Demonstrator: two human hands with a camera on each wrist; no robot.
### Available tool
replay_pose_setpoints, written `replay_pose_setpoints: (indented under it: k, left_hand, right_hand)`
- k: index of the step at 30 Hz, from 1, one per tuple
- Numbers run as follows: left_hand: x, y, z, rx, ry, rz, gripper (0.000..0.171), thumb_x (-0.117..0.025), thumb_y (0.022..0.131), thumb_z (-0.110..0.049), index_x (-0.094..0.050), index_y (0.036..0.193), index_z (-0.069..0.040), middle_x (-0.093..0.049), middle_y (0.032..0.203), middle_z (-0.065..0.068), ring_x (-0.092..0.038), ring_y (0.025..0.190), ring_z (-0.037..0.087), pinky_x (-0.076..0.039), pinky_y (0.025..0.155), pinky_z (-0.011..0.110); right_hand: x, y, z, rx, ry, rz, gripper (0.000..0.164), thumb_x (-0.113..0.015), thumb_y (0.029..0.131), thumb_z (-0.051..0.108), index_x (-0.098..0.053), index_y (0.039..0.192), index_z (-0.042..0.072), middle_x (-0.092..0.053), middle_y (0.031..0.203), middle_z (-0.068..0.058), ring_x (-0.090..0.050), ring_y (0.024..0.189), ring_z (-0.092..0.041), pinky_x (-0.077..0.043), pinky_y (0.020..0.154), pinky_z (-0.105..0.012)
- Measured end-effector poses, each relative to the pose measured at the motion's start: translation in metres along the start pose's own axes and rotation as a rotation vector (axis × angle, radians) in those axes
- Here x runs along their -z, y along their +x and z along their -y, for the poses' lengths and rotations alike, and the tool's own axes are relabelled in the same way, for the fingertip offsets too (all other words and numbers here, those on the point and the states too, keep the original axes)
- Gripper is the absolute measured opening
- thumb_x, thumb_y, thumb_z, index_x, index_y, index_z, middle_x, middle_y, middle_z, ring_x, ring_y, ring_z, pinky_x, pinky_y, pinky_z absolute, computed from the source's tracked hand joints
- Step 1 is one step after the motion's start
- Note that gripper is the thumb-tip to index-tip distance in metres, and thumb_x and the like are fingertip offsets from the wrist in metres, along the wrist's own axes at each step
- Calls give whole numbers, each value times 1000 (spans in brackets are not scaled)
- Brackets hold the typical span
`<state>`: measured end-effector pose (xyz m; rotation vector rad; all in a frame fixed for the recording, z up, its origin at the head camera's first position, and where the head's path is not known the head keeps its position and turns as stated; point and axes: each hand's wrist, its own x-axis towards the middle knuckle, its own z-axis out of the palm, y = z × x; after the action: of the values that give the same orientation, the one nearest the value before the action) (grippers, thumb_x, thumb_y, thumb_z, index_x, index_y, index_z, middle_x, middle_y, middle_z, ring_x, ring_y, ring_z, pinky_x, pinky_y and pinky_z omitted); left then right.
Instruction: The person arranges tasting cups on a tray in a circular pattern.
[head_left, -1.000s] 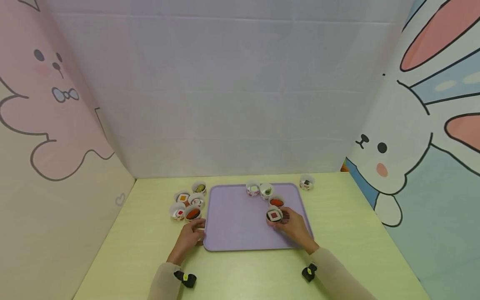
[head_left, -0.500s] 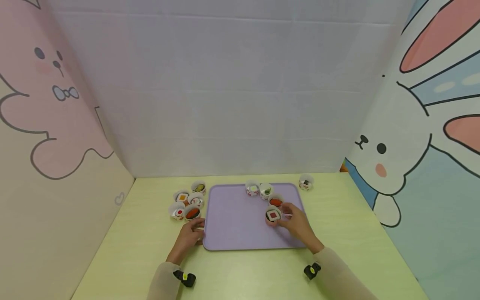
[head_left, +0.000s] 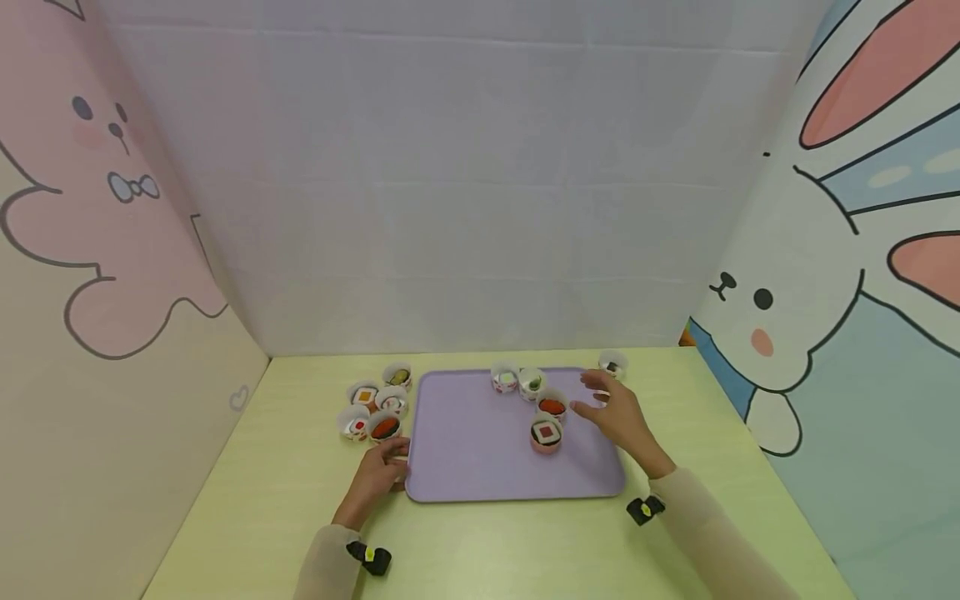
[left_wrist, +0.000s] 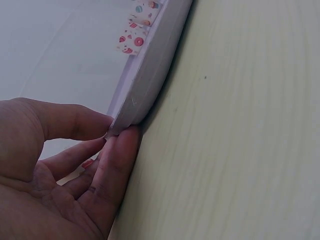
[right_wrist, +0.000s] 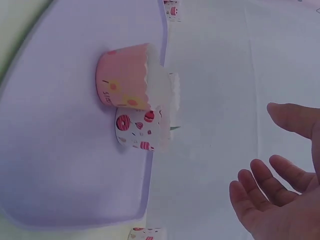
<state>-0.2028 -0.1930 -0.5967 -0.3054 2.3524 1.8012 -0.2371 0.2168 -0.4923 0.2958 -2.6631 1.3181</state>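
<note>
My left hand (head_left: pixel 375 479) is at the near left corner of a lilac tray (head_left: pixel 465 467). In the left wrist view its thumb and fingers pinch the tray's rim. My right hand (head_left: pixel 618 417) hovers over the tray's right side, fingers spread and holding nothing. Left of it stands a pink paper cup (head_left: pixel 545 435) with a sushi piece, white around a red square. Behind that cup is a paper cup with an orange-red topping (head_left: pixel 552 406). Two white patterned cups, one with a pale filling (head_left: pixel 505 379) and one with a green filling (head_left: pixel 532 383), stand near the tray's back edge.
Left of the tray, several filled paper cups (head_left: pixel 392 402) are clustered on the pale yellow table (head_left: pixel 480 550). Another cup (head_left: pixel 612 363) stands behind the tray's right back corner, just beyond my right hand. White and cartoon-printed panels (head_left: pixel 480 208) enclose the back and sides.
My right hand has let go of the pink cup and moved right and back, toward the lone cup. The pink cup stays on the tray. My left hand has not moved.
</note>
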Motion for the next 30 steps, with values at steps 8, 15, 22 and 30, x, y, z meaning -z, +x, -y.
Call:
replay_pose_setpoints:
  k: [8, 15, 22, 30]
  left_hand:
    - [1, 0, 1, 3, -2, 13, 52, -63, 79, 7, -57, 131, 1, -62, 118, 18, -63, 86, 17, -59, 61, 35]
    - [3, 0, -1, 5, -6, 13, 52, -63, 79, 7, -58, 131, 0, -63, 117, 18, -64, 85, 17, -59, 61, 35]
    - [3, 0, -2, 5, -1, 4, 52, -63, 79, 7, -58, 131, 0, -63, 117, 17, -64, 86, 17, -59, 61, 35]
    - [3, 1, -1, -15, 7, 18, 53, -61, 77, 9, -58, 129, 1, -63, 117, 18, -64, 87, 17, -59, 60, 33]
  right_hand:
    - [23, 17, -7, 6, 20, -63, 57, -74, 88, 18, -49, 136, 1, -55, 136, -22, -53, 124, -39, -47, 102, -52]
    - [40, 34, -20, 5, 52, -112, 61, -71, 90, 20, -44, 141, 1, -48, 140, -23, -48, 128, -42, -44, 105, -53]
    - [47, 56, -37, -28, 59, -177, 62, -68, 92, 20, -40, 144, 0, -41, 145, -25, -44, 130, -43, -40, 107, -55]
    - [50, 73, -55, -89, 16, -194, 67, -70, 91, 25, -40, 145, 1, -38, 148, -24, -41, 134, -43, -39, 108, -56]
